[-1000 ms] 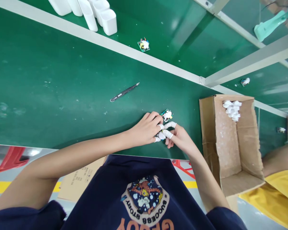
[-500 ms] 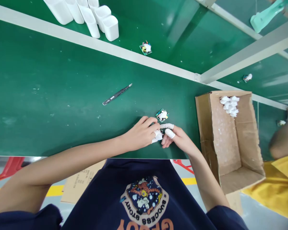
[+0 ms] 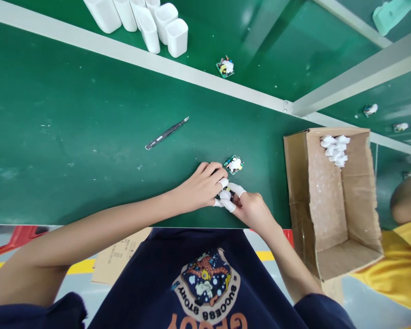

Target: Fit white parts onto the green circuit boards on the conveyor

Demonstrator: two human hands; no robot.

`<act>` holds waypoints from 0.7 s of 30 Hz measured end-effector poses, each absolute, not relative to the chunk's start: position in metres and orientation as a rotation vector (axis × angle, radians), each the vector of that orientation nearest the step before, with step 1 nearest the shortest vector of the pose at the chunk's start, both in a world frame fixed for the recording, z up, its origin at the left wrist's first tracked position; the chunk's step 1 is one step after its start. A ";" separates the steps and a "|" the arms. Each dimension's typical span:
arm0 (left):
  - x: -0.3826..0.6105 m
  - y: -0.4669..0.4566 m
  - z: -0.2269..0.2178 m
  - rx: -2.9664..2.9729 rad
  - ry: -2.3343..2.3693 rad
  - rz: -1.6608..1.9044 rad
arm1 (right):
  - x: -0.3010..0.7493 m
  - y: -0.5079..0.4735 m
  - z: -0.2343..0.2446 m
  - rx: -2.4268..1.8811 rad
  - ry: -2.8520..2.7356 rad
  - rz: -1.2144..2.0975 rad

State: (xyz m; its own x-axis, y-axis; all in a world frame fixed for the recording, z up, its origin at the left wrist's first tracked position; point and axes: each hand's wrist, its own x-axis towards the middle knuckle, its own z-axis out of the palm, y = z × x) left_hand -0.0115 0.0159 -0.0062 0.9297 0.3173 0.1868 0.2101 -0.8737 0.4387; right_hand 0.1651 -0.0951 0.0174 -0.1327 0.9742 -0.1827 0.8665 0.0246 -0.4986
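Observation:
My left hand (image 3: 207,186) and my right hand (image 3: 255,209) meet near the front edge of the green table. Between their fingertips sits a small circuit board (image 3: 225,194) with a white blob on it, partly hidden by the fingers. White finger cots cover the thumb and index finger of each hand, and both hands pinch the board. Just beyond the fingers lies a second circuit board (image 3: 234,165), topped with white stuff. Black tweezers (image 3: 166,133) rest on the table further left, touched by neither hand.
To the right stands an open cardboard box (image 3: 299,192) with several white wrapped pieces (image 3: 335,150) inside. White plastic housings (image 3: 177,39) and another circuit board (image 3: 225,67) lie beyond the metal rail (image 3: 205,73). A co-worker's arm (image 3: 409,196) shows at far right.
My right hand has shifted left, its thumb and index finger closing on the board that my left hand holds. The whole view has turned slightly.

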 end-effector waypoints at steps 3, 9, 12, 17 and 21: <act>-0.013 0.018 -0.004 2.645 0.350 0.331 | 0.160 -0.099 0.011 -1.850 -2.161 0.519; -0.017 0.027 0.000 2.536 0.306 0.268 | 0.157 -0.093 0.019 -1.955 -1.899 0.771; -0.015 0.025 -0.001 2.548 0.343 0.280 | 0.157 -0.085 0.026 -2.013 -1.764 1.005; -0.013 0.018 -0.003 2.601 0.404 0.308 | 0.151 -0.081 0.029 -2.256 -1.792 0.918; -0.014 0.017 -0.002 2.568 0.421 0.308 | 0.152 -0.079 0.031 -2.213 -1.773 1.024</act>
